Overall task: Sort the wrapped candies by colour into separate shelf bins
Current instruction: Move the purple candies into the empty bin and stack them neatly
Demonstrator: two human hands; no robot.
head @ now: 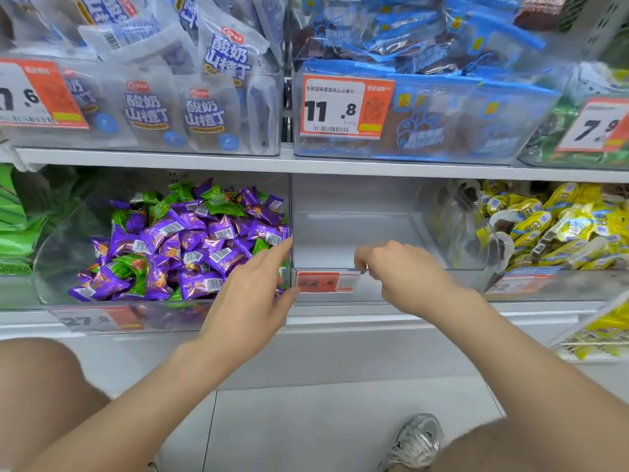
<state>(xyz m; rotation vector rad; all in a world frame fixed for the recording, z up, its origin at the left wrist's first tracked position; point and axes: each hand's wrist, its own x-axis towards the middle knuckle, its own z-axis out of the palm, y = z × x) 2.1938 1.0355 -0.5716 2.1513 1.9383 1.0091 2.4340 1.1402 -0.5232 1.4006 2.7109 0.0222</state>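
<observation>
Head view, task items: purple candies (190, 247) and green candies (224, 207) lie mixed in one heap in the clear candy bin (61, 240), centre left of the frame.
Receiving bin: the empty bin (357, 226) just right of it, at centre frame, shows no candy inside; a price tag (323, 282) sits on its front.
Left hand: the left hand (252, 291) holds nothing, fingers extended, index tip at the wall between the two bins.
Right hand: the right hand (398, 270) has its fingers curled at the empty bin's front rim; whether it grips the rim cannot be told.
Neighbouring stock: yellow packets (561, 226) at right, not part of the sort.
Progress: judged at the very start, with no colour separated.
Remaining: essentially the whole heap.
</observation>
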